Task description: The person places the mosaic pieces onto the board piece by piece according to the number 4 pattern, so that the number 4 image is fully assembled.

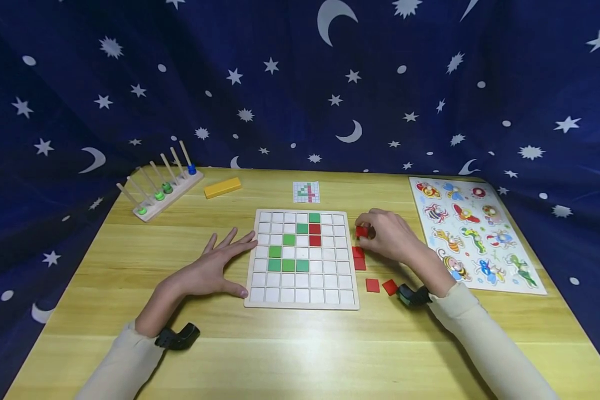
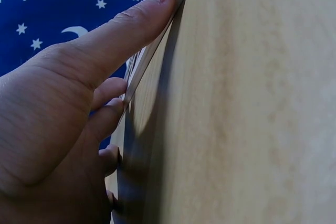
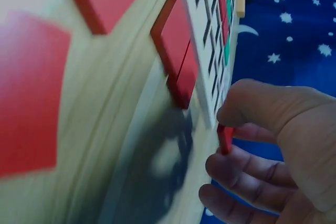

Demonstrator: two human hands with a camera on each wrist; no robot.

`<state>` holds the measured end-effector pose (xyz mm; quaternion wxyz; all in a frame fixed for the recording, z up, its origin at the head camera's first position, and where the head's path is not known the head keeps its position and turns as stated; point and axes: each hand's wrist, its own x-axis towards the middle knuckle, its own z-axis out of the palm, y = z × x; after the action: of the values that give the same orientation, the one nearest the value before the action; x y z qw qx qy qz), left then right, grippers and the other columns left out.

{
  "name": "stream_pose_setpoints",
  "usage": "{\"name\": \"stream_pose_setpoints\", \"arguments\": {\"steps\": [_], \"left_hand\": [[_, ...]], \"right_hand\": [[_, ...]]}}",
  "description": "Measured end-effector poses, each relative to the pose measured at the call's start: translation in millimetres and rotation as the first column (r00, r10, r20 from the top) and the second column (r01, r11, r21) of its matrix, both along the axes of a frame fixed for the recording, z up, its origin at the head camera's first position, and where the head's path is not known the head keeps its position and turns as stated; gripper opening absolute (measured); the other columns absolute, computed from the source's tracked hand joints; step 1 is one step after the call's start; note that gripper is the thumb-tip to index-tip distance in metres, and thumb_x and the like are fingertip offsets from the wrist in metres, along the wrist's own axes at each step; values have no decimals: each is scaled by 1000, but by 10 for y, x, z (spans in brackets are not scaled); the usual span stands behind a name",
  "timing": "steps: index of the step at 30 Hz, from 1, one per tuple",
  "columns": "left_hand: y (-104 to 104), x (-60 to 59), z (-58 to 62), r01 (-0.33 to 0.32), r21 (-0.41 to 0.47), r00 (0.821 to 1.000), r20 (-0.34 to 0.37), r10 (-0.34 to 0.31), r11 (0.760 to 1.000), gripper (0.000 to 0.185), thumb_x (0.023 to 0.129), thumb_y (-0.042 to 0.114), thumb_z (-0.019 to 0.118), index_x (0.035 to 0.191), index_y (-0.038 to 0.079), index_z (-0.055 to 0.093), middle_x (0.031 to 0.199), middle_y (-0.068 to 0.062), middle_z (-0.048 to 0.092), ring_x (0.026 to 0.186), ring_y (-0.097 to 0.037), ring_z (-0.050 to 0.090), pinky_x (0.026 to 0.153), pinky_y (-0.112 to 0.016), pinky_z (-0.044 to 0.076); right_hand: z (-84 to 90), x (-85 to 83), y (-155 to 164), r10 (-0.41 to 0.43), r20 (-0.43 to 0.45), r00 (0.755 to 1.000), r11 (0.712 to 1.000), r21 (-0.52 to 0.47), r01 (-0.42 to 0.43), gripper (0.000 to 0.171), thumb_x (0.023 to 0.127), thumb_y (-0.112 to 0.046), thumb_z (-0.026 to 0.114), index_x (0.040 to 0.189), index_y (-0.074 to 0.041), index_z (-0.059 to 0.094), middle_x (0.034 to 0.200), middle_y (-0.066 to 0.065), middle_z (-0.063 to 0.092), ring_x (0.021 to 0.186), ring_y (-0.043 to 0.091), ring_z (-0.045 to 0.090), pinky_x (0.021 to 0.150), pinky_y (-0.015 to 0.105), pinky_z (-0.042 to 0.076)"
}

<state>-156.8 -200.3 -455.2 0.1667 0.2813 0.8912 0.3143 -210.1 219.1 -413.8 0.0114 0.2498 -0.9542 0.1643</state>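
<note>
A square wooden grid board (image 1: 301, 299) lies mid-table, with several green tiles (image 1: 288, 265) and two red tiles (image 1: 315, 240) set in its cells. My left hand (image 1: 205, 272) rests at the board's left edge, fingers spread, thumb and fingertips touching the rim; the left wrist view shows the thumb (image 2: 131, 30) along that edge. Just past the board's right side, my right hand (image 1: 387, 236) pinches a red tile (image 3: 225, 139) between thumb and fingers, above the table. Several loose red tiles (image 1: 372, 285) lie below that hand, beside the board.
Behind the board lies a small pattern card (image 1: 306, 192). A peg stand with beads (image 1: 167, 197) and a yellow-orange block (image 1: 223, 188) are at the back left. On the right lies an insect puzzle board (image 1: 480, 236). A dark star-patterned cloth (image 1: 300, 83) hangs behind the table.
</note>
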Motion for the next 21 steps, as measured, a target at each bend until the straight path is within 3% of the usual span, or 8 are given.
{"name": "stream_pose_setpoints", "arguments": {"steps": [6,13,21], "left_hand": [[1,1,-8,2,4,1000,-2,-2,1000,107,71,56,84,158,21,32,166,5,13,152,-31,-5,114,-62,-14],[6,1,10,4,0,1000,-5,-4,1000,107,72,55,84,158,21,32,166,5,13,152,-31,-6,113,-62,-14],[11,8,25,-2,0,1000,2,2,1000,107,72,54,85,158,20,32,166,5,14,152,-31,-5,114,-63,-13]], "right_hand": [[22,110,-139,47,-29,999,998,-39,-48,31,77,-14,82,106,-7,75,86,2,61,68,15,56,60,33,45],[-21,191,-268,74,-19,997,997,-36,-75,30,78,-13,80,107,-8,74,90,2,60,62,13,48,57,32,41],[-72,251,-471,115,-25,993,991,-61,-116,28,77,-11,79,104,-6,71,90,1,61,67,14,51,59,30,45]]}}
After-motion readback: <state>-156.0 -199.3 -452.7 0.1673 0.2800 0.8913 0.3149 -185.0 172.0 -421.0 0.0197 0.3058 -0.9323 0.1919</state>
